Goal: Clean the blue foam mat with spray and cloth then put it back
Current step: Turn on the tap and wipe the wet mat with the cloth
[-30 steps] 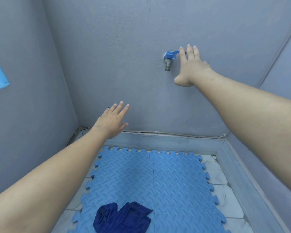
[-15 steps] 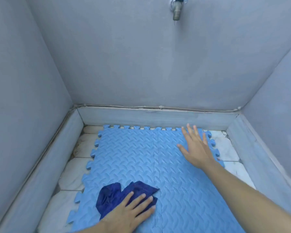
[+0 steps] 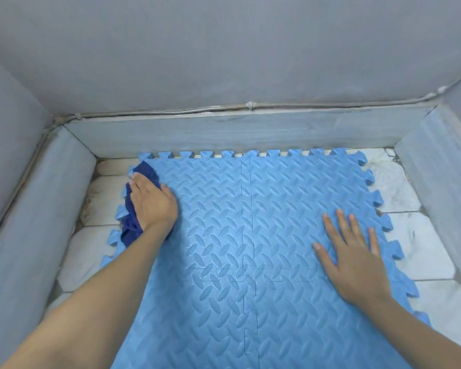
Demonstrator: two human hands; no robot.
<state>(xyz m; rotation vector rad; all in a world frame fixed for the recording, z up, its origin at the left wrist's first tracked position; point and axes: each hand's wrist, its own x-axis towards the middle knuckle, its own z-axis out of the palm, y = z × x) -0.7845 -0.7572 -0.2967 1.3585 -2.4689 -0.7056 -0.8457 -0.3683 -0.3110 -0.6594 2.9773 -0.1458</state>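
Left hand (image 3: 152,203) | grip lying flat, pressing the dark blue cloth (image 3: 129,225) onto the blue foam mat (image 3: 250,235) at its far-left corner | right hand (image 3: 354,259) | fingers spreading open, palm resting on mat | mat lying on tiled floor (image 3: 410,193) | since 0.5 s ago: cloth moving from near-left edge to far-left corner.

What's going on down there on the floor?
A person is wiping a blue foam mat laid on a tiled floor. The left hand presses a dark blue cloth onto the mat's far left corner, while the right hand lies flat on the mat's right side, fingers spread.
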